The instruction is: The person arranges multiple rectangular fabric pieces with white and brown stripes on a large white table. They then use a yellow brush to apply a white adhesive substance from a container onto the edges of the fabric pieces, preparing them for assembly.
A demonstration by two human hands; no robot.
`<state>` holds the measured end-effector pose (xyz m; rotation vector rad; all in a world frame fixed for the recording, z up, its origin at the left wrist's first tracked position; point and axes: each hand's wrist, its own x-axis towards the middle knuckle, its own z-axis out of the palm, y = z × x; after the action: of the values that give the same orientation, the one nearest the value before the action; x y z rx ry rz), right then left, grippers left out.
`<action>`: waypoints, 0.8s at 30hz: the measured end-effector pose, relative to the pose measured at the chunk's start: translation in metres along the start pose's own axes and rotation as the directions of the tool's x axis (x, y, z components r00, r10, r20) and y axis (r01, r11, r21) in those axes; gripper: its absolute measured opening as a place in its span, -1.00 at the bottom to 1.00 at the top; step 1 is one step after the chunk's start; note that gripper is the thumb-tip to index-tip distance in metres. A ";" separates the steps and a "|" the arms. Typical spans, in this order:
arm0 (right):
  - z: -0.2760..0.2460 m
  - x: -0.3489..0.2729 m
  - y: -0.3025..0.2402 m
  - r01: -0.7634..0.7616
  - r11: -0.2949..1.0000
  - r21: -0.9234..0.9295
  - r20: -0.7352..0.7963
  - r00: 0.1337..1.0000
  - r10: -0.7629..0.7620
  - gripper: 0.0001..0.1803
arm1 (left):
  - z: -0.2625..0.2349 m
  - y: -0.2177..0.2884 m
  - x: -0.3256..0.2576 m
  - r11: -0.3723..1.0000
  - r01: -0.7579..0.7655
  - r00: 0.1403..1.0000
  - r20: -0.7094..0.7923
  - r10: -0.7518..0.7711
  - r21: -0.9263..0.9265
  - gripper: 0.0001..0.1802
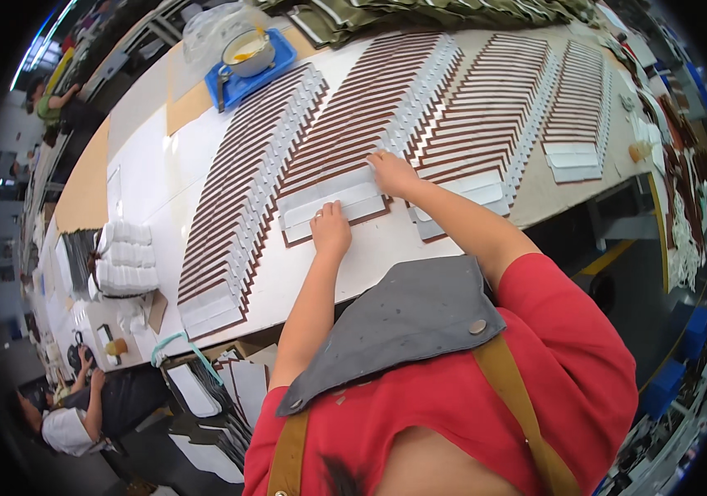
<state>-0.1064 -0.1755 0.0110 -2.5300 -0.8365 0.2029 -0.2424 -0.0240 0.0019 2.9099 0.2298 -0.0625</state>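
Overlapping white panels with brown edges lie fanned in long rows on the table. My left hand [331, 229] rests its fingertips on the nearest white panel [308, 205] of the second row from the left, its fingers lightly bent and apart. Further up the same row, my right hand [393, 174] has its fingers drawn together at a brown-edged panel, near the right side of the row. Its fingertips partly hide what they pinch. One row [211, 310] fans out to the left of my hands, and another [486, 192] lies just right of my right forearm.
A blue tray [283, 54] with a bowl [248, 51] and a plastic bag sits at the far side. Folded olive cloth [420, 18] lines the back. White bundles [126, 260] are stacked at left. A box of panels [242, 384] stands below the table edge. Other people work at left.
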 end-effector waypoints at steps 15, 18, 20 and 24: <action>-0.084 -0.152 0.138 -0.420 0.906 0.044 -0.105 0.900 0.422 -0.77 | -0.002 0.023 0.006 0.915 -0.048 0.972 -0.231 -0.049 -0.400 -0.70; -0.088 -0.107 0.172 -0.228 0.973 -0.026 -0.203 0.955 0.218 -0.79 | 0.003 0.063 -0.002 0.879 -0.121 0.979 -0.200 0.029 -0.462 -0.75; -0.090 -0.075 0.181 -0.175 0.984 -0.022 -0.215 0.962 0.166 -0.82 | 0.016 0.097 -0.004 0.818 -0.124 0.990 -0.126 0.064 -0.562 -0.76; -0.088 -0.034 0.209 -0.066 0.994 -0.082 -0.062 0.996 0.061 -0.79 | 0.037 0.172 -0.002 0.719 -0.099 0.992 -0.014 0.123 -0.688 -0.74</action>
<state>0.0008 -0.3776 -0.0104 -2.6296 -0.7573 0.1140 -0.2180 -0.1987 0.0033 2.1585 0.0466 -0.0006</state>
